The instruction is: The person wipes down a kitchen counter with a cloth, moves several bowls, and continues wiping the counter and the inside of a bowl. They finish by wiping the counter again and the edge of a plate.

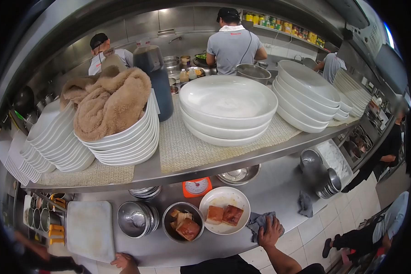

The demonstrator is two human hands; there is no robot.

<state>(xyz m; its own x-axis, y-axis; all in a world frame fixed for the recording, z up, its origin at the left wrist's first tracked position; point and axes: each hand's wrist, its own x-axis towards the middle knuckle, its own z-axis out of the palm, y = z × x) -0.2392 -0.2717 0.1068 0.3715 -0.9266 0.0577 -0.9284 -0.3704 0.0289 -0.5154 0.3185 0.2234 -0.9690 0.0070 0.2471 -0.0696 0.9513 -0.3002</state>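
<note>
Right hand: the right hand (270, 229) lies palm down on a grey cloth (258, 223), fingers spread and pressed onto it, at the front edge of the steel counter (278, 187).
Left hand: the left hand (124, 261) sits at the counter's near edge, just below a white cutting board (90, 229); fingers look loosely curled, holding nothing that shows, partly cut off by the frame.
Cloth: bunched, touching the rim of a white plate (224, 203) on its right side.
Plate: holds two browned slabs of meat (224, 214) side by side.
Bowl: a steel bowl (183, 222) just left of the plate, with more cut pieces of the same meat inside.
Nearby: stacked steel bowls (136, 219) left of that; an orange kitchen scale (197, 187) behind, under the shelf; a second grey rag (305, 203) lying further right.
Shelf: upper steel shelf (192, 169) carries stacks of white dishes (227, 108) on mats; a brown towel (107, 101) heaped in the left stack.
Background: people in grey shirts stand with backs turned at the cooking line (233, 43).
</note>
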